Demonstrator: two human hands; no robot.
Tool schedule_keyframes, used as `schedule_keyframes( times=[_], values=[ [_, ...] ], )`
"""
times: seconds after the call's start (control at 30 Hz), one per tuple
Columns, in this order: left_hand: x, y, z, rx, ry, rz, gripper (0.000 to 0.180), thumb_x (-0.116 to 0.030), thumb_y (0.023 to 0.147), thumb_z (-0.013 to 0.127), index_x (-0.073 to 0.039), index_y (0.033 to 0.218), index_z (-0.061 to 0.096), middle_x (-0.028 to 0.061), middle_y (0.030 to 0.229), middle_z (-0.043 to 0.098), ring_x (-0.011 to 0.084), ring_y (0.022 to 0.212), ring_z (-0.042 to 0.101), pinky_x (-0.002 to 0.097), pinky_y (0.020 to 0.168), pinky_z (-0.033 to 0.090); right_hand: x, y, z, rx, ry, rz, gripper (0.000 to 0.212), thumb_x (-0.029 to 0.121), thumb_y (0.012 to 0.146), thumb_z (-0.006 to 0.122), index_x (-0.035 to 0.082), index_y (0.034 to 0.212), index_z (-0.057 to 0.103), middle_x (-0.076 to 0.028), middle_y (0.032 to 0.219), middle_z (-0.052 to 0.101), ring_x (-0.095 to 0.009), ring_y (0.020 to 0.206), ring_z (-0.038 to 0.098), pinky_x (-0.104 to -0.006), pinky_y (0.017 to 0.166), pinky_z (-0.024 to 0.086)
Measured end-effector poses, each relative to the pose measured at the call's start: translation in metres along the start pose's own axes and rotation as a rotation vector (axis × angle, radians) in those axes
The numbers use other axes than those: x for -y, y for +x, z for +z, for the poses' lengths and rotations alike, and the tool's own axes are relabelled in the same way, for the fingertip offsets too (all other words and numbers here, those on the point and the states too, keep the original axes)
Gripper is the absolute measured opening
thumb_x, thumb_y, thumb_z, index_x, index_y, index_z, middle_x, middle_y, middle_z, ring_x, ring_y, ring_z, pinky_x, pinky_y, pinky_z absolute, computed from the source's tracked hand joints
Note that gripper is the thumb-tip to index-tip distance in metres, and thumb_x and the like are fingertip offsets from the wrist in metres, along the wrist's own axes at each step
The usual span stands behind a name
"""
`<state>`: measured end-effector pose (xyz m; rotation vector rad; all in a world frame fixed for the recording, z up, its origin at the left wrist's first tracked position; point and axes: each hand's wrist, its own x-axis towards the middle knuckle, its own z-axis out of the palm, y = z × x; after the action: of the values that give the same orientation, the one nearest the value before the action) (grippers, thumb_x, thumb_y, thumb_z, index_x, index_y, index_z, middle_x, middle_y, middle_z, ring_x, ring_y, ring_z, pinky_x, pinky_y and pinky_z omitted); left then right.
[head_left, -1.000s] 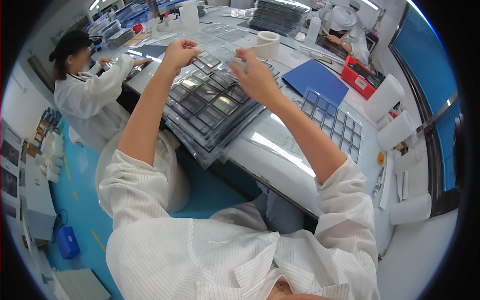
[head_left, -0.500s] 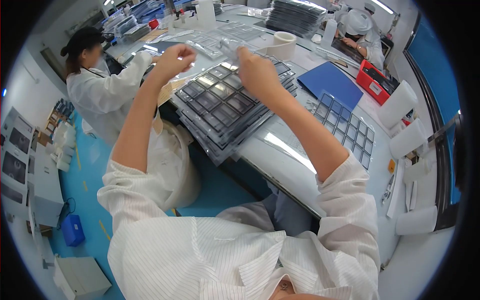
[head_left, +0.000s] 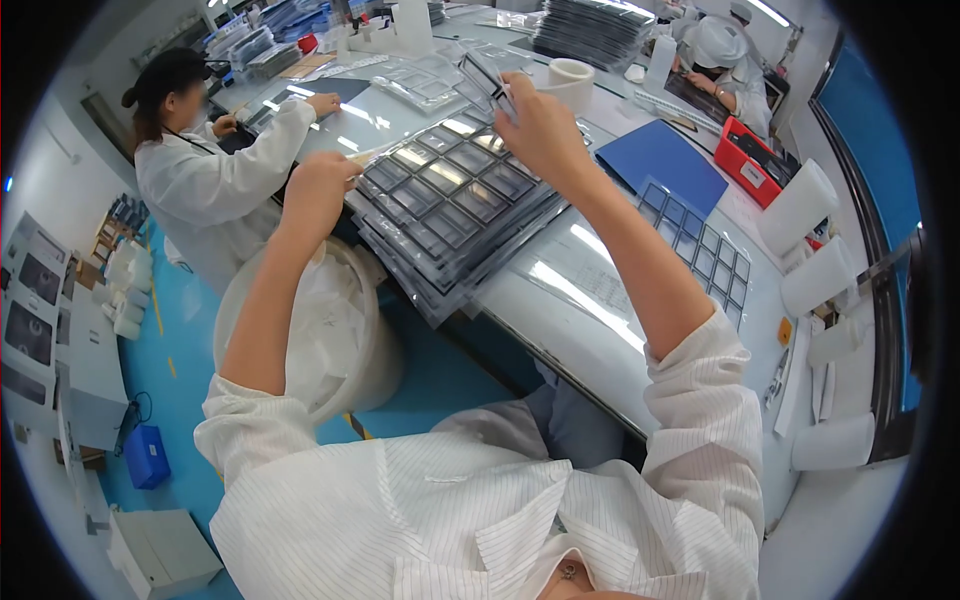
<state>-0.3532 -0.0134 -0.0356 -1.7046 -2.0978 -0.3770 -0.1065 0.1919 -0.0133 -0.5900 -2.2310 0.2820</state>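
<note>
My right hand (head_left: 548, 135) is closed on a small dark-framed clear panel (head_left: 484, 78), tilted up above the far edge of a stack. That stack of clear sheets (head_left: 450, 190), each bearing rows of dark-framed rectangles, overhangs the table's near edge. Beside its left corner, my left hand (head_left: 320, 192) is pinched shut; what its fingertips hold, if anything, is too small to make out. Below that hand stands a pale round bin (head_left: 378, 350) with crumpled white film (head_left: 325, 330) inside.
A blue folder (head_left: 662, 168), another framed sheet (head_left: 715, 265) and a red box (head_left: 748, 165) lie to the right. A white tape roll (head_left: 570, 82) stands behind the stack. One co-worker (head_left: 200, 190) works at the left, another (head_left: 715, 60) at the far right.
My left hand has come down toward the stack's left corner, above the bin. My right hand has shifted right, and its panel now shows more clearly.
</note>
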Motion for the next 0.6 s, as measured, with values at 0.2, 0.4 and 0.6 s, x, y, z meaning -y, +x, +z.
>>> schedule_keyframes(
  times=[0.2, 0.4, 0.6],
  values=[
    [-0.006, 0.000, -0.004, -0.092, 0.272, 0.411, 0.014, -0.008, 0.082, 0.064, -0.007, 0.093, 0.073, 0.0034, 0.091, 0.070, 0.0222, 0.095, 0.065, 0.0369, 0.083, 0.055, -0.001, -0.001, -0.008, -0.002, 0.044, 0.028, 0.046, 0.019, 0.095, 0.066, 0.001, 0.136, 0.053, -0.028, 0.106, 0.072, -0.047, 0.100, 0.069, -0.0494, 0.087, 0.054],
    [-0.001, 0.000, -0.003, -0.067, 0.321, 0.501, 0.014, -0.007, 0.081, 0.065, -0.004, 0.094, 0.071, 0.0049, 0.089, 0.069, 0.0213, 0.094, 0.065, 0.0345, 0.079, 0.057, -0.004, 0.000, -0.014, -0.020, 0.083, 0.057, 0.047, 0.021, 0.094, 0.068, 0.003, 0.135, 0.055, -0.027, 0.105, 0.073, -0.047, 0.099, 0.069, -0.0498, 0.087, 0.053],
    [-0.003, -0.001, -0.011, -0.020, 0.204, 0.453, 0.028, -0.003, 0.079, 0.064, -0.003, 0.106, 0.072, 0.0057, 0.096, 0.068, 0.0220, 0.093, 0.065, 0.0343, 0.080, 0.057, -0.018, 0.005, -0.018, -0.106, 0.121, 0.060, 0.047, 0.022, 0.091, 0.072, 0.005, 0.132, 0.058, -0.025, 0.108, 0.072, -0.044, 0.102, 0.069, -0.0474, 0.089, 0.053]
  ],
)
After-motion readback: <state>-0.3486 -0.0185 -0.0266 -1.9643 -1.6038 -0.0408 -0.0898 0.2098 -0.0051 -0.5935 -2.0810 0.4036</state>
